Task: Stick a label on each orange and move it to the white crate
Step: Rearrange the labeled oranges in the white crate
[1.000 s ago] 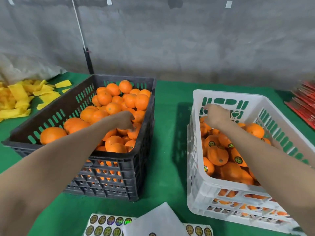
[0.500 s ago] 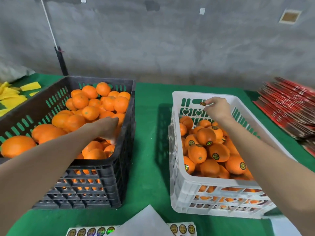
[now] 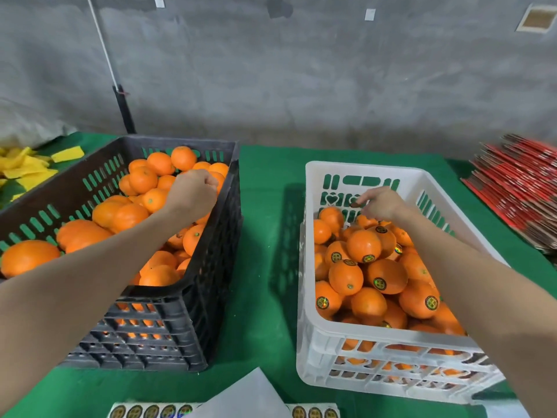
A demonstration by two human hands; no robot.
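Note:
A black crate (image 3: pixel 187 289) on the left holds several unlabelled oranges (image 3: pixel 159 162). My left hand (image 3: pixel 193 191) hovers over its right side, fingers curled into a fist with no orange visible in it. On the right, a white crate (image 3: pixel 361 331) holds several oranges with round stickers (image 3: pixel 385 276). Over the far end of that crate, my right hand (image 3: pixel 381 203) pinches a small dark round label (image 3: pixel 357 202) at its fingertips.
Sheets of round labels (image 3: pixel 150 411) and a white backing paper (image 3: pixel 241 399) lie at the near edge of the green table (image 3: pixel 265 267). A red stack of flat cartons (image 3: pixel 521 191) sits far right, yellow pieces (image 3: pixel 27 167) far left. A grey wall stands behind.
My left hand has lifted out of the orange pile and closed into a fist. My right hand stays over the white crate's far end with the label. The view shifted slightly right.

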